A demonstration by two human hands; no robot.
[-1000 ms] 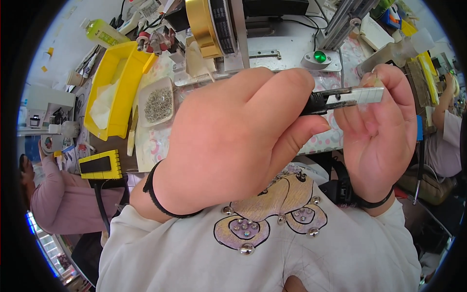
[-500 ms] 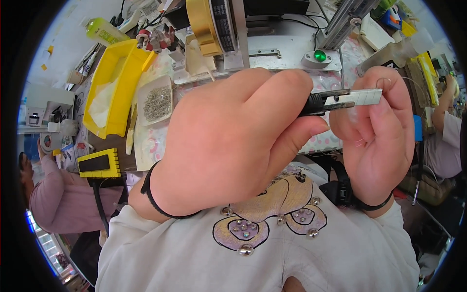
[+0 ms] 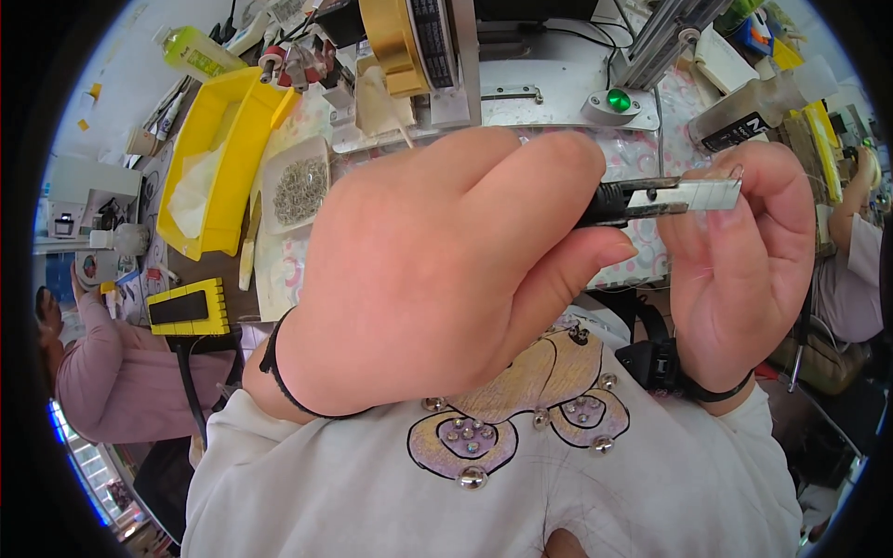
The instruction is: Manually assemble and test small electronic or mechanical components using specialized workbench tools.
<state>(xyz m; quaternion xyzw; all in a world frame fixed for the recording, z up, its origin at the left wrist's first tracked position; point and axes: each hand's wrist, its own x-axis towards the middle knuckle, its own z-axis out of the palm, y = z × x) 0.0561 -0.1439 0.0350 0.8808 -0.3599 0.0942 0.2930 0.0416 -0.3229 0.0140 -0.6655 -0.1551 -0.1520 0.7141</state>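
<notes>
My left hand (image 3: pixel 419 270) is closed round the dark handle of a snap-off utility knife (image 3: pixel 609 205), its scored blade pointing right. The blade's tip reaches my right hand (image 3: pixel 749 260), whose thumb and index finger are pinched together. A thin bent wire (image 3: pixel 738 173) sticks up from that pinch, right beside the blade tip. Most of the wire is hidden by the fingers, and so is much of the knife's handle. Both hands are raised in front of my white shirt (image 3: pixel 307 484).
A white tray (image 3: pixel 270 200) of small metal pieces and a yellow bin (image 3: pixel 237 167) stand at the left. Behind my hands is a machine with a gold wheel (image 3: pixel 389 46) and a green button (image 3: pixel 619 99). A greyish bottle (image 3: pixel 758 107) lies at the right. Other people sit on both sides.
Both hands have shifted slightly right and a little down, with the knife and wire. The blade is still at the right fingertips. The bottle at the right shows more fully.
</notes>
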